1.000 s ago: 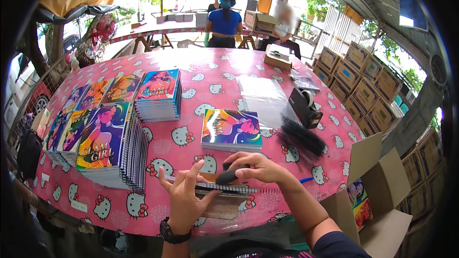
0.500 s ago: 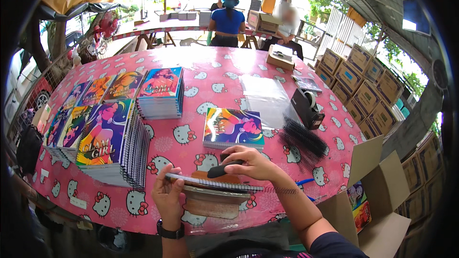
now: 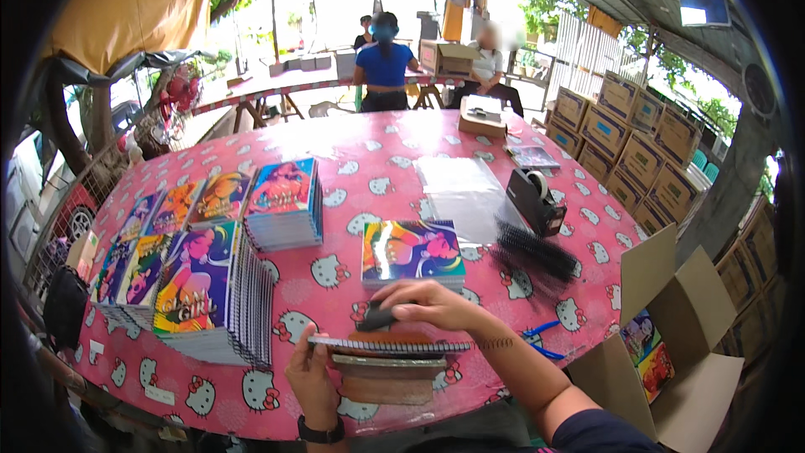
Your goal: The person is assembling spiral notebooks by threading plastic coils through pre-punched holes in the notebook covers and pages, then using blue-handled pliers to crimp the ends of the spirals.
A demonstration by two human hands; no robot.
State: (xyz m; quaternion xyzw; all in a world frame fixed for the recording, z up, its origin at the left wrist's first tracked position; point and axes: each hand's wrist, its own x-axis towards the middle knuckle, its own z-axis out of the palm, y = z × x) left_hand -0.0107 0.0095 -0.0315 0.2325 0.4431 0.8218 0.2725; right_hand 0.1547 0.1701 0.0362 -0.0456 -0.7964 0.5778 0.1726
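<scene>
My left hand [image 3: 314, 379], with a dark watch at its wrist, pinches the left end of a notebook [image 3: 387, 345] standing on edge, its spine upward. A dark wire coil [image 3: 496, 343] runs along that spine and sticks out past the right end, beside my right forearm. In my right hand [image 3: 432, 300], just above the spine, is a black rounded object [image 3: 376, 316] whose kind I cannot make out. A wooden block [image 3: 386, 389] lies on the near side of the notebook. Beyond my right hand sits a short stack of colourful spiral notebooks [image 3: 412, 253].
Stacked notebooks [image 3: 197, 277] stand at the left. Towards the right are loose black coils [image 3: 537, 253], blue-handled pliers [image 3: 543, 339], a tape dispenser [image 3: 537, 201] and clear plastic sheets [image 3: 457, 189]. An open carton [image 3: 713, 319] adjoins the table's right edge. Several people are at the back.
The view has tilted up, so the table sits lower in the picture. My right hand with the black object has moved slightly left along the spine. My left hand keeps its hold.
</scene>
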